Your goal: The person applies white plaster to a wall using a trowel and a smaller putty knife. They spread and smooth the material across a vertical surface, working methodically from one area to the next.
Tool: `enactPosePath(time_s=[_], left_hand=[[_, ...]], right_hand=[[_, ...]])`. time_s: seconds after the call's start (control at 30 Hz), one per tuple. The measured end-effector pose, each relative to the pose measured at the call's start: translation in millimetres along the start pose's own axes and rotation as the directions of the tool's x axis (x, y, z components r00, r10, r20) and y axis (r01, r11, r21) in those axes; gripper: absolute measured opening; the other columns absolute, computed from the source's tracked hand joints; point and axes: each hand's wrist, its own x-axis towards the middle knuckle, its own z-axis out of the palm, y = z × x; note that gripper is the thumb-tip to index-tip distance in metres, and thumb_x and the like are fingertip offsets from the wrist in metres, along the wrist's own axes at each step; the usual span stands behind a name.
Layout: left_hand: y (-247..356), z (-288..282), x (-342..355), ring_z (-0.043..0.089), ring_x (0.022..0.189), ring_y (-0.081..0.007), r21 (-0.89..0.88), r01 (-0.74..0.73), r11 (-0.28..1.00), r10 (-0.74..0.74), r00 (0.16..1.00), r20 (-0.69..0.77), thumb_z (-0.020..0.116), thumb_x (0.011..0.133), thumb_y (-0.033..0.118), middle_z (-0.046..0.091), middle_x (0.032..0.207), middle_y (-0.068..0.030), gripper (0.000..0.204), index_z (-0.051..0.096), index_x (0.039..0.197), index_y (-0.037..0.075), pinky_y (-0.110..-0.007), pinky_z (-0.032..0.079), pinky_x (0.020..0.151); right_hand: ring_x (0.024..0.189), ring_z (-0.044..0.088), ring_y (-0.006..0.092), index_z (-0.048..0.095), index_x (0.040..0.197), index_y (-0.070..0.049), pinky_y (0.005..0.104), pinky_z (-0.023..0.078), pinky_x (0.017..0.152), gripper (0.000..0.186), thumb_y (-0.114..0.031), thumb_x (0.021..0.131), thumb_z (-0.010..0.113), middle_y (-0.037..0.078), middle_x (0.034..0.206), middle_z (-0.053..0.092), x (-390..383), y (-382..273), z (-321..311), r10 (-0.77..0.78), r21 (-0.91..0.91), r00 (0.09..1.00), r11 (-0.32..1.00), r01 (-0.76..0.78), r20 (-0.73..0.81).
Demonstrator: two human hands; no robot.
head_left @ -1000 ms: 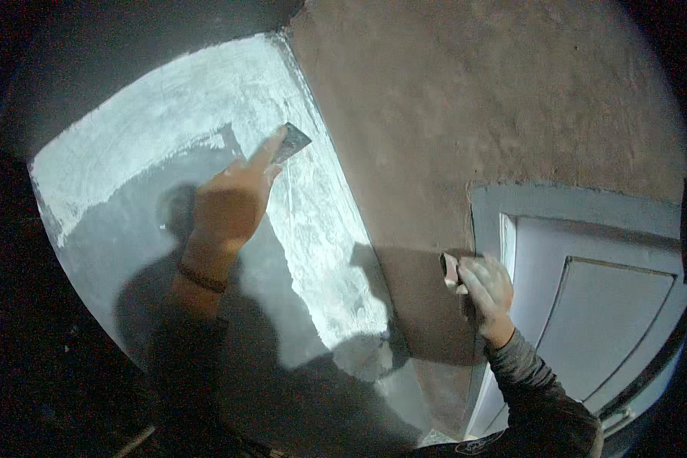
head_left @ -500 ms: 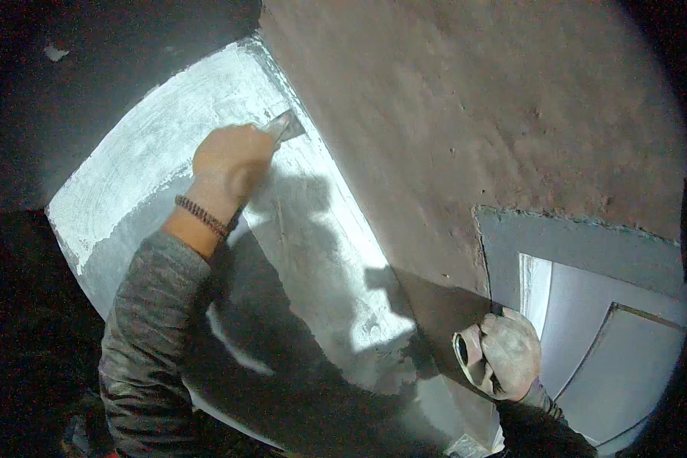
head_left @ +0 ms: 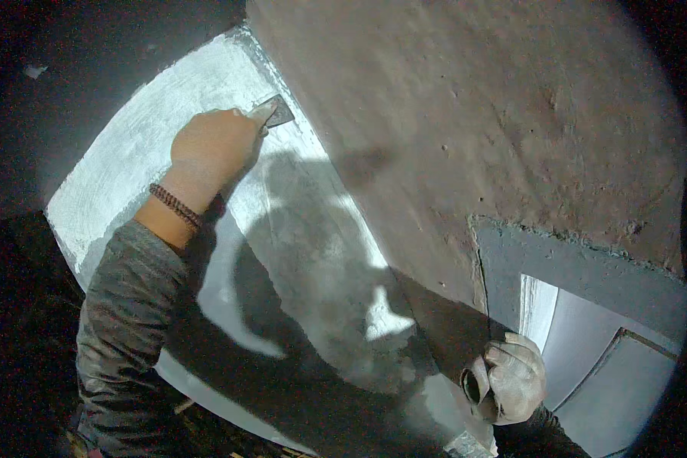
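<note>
My left hand (head_left: 216, 141), with a beaded bracelet, grips a putty knife (head_left: 280, 112) against the white coating (head_left: 153, 107) near the seam with the brown plastered surface. The knife's metal blade lies close along that seam. My right hand (head_left: 511, 378), pale and dusty or gloved, is closed on a small object with a round dark opening (head_left: 475, 385). It is held at lower right in front of the door frame, and I cannot tell exactly what the object is. Shadows of my arms and head fall across the partly coated grey panel (head_left: 229, 286).
A brown plastered wall (head_left: 466, 91) fills the upper right. At lower right are a grey door surround (head_left: 549, 252) and a pale panelled door (head_left: 611, 389). The left side is dark, with indistinct clutter along the bottom.
My left hand and knife have shifted up and slightly left in the view, staying by the seam. My right hand sits much lower than a second ago, still holding the object.
</note>
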Motion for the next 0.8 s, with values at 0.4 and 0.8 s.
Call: enactPosePath(time_s=[0.4,0.8], left_hand=[[-3.8,26.1,2.7,0.072,0.084,-0.0355,-0.067,-0.098,0.993,0.090,0.990,-0.108,0.048,0.106,0.035,0.071,0.090,-0.0155,0.046,0.047,0.152,0.030,-0.050,0.059,0.073],[-23.2,21.9,1.1,0.071,0.092,-0.0375,-0.145,0.037,0.989,-0.040,0.999,-0.020,0.045,0.108,0.039,0.072,0.099,-0.0192,0.044,0.051,0.150,0.031,-0.051,0.057,0.080]], right_hand=[[0.104,0.066,0.0383,0.074,0.104,-0.005,0.0559,0.054,0.093,0.051,-0.038,0.067,0.082,0.013,0.115,0.066,-11.6,16.1,-7.6,-0.107,-0.061,0.988,0.992,0.115,0.115],[0.104,0.065,0.0427,0.058,0.136,-0.011,0.0620,0.052,0.092,0.078,-0.065,0.083,0.075,0.017,0.116,0.067,-19.4,13.7,-4.1,-0.021,0.014,0.998,1.000,0.020,0.067]])
